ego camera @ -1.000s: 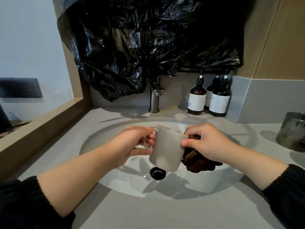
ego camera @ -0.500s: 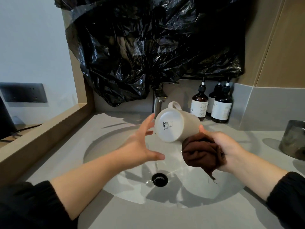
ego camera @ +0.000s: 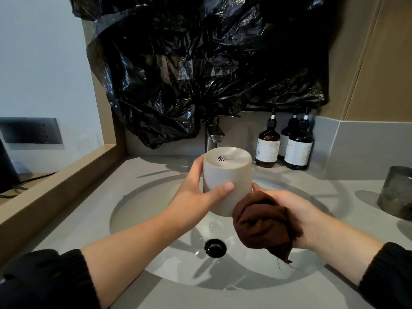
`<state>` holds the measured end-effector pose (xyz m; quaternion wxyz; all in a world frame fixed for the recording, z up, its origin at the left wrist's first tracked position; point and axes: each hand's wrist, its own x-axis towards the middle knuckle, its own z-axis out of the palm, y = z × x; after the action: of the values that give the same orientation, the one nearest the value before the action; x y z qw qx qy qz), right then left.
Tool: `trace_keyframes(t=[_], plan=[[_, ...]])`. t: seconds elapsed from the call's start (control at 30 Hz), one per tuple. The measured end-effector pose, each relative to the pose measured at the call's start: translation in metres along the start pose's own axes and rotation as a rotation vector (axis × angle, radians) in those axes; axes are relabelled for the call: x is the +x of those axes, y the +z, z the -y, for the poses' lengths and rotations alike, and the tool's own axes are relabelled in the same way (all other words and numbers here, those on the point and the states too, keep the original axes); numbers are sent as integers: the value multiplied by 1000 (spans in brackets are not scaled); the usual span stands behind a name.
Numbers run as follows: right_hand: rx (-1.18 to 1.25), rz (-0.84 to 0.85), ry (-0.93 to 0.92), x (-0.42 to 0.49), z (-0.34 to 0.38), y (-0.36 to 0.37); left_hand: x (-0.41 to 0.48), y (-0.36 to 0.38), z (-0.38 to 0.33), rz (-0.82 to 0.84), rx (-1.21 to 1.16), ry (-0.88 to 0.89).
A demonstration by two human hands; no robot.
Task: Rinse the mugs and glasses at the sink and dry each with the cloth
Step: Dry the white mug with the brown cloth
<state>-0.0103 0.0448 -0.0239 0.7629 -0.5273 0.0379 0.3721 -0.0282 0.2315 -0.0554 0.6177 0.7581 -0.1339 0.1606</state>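
A beige mug (ego camera: 227, 175) is held upside down over the white sink basin (ego camera: 142, 204), its base with a small black label facing up. My left hand (ego camera: 196, 195) grips the mug's side, thumb across its front wall. My right hand (ego camera: 287, 210) holds a bunched brown cloth (ego camera: 260, 228) against the mug's lower right edge, near its rim. The mug's handle and opening are hidden.
A steel faucet (ego camera: 213, 137) stands behind the mug under a hanging black plastic bag (ego camera: 200, 63). Three dark pump bottles (ego camera: 287, 146) sit at the back right. A smoky grey glass (ego camera: 396, 192) stands on the counter at the far right. The black drain (ego camera: 215, 248) lies below.
My left hand let go of the handle, opened, then took the mug by its side. The mug turned from upright to bottom up. The cloth stays in my right hand.
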Motion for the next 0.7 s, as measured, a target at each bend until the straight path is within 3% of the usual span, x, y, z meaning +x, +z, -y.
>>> trace_keyframes(t=[0.2,0.3,0.37,0.7], plan=[[-8,62,48,0,5,-2,5,6,3,42,-90,-66],[-155,135,47,5,8,-12,10,6,6,23,-100,-70],[-309,138,18,10,8,-15,11,5,8,14,-110,-67],[-531,153,-179,15,2,-10,6,4,9,-123,-103,-55]])
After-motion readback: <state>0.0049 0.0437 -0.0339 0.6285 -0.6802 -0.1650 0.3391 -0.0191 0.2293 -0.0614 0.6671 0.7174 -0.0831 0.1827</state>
